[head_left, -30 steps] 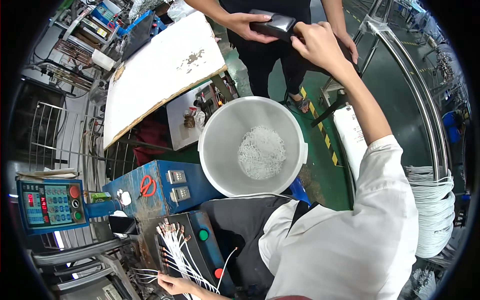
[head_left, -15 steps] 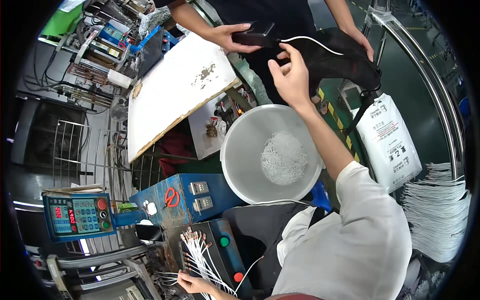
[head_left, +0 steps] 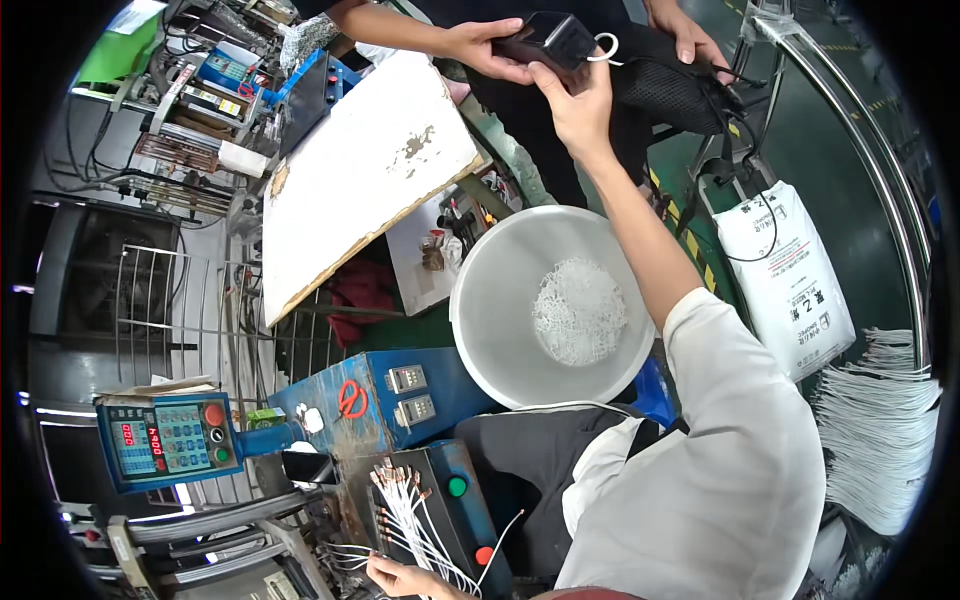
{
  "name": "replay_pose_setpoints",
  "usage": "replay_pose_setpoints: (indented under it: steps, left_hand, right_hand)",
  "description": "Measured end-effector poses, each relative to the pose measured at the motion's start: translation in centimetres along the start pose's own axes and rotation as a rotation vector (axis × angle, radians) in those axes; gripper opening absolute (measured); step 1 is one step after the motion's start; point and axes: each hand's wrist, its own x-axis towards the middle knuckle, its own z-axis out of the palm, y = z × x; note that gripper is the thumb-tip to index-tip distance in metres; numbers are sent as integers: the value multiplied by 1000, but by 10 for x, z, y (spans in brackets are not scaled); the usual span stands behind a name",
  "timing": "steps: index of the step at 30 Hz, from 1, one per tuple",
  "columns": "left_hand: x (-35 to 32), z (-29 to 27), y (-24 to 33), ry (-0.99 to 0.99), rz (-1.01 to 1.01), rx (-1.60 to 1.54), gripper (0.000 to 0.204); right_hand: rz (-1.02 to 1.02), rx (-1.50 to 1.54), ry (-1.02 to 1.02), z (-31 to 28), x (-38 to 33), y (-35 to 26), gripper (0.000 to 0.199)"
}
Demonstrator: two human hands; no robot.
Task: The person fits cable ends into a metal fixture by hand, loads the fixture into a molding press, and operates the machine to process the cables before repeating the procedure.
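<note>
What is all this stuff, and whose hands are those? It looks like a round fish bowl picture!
The picture looks round because a wide camera sits on a person's head and looks down at their own arms. The white sleeve is theirs. Their right hand reaches far up to a small black box with a white cord loop on it. Another person, standing opposite, holds that box too with one hand and rests the other hand on a black mesh bag. The wearer's left hand is down low, touching a bunch of thin white wires on a dark machine with a green and a red button. In the middle stands a big white bucket with small white bits at the bottom. To the left is a blue control panel, and to the right a white sack.
</note>
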Motion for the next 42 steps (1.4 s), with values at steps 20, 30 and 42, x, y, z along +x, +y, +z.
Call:
replay_pose_setpoints:
  steps: [20, 30, 42]
  left_hand:
    - [-11, 4, -24, -51, -233, 45, 33]
    - [-14, 6, -27, 19, -254, 4, 25]
    - [-2, -11, -24, -88, -346, -101, 41]
  right_hand:
    - [-591, -479, 342, 4, 34, -48, 72]
    - [-555, -529, 349, 3, 45, -54, 62]
    - [-464, -750, 279, -2, 65, -63, 66]
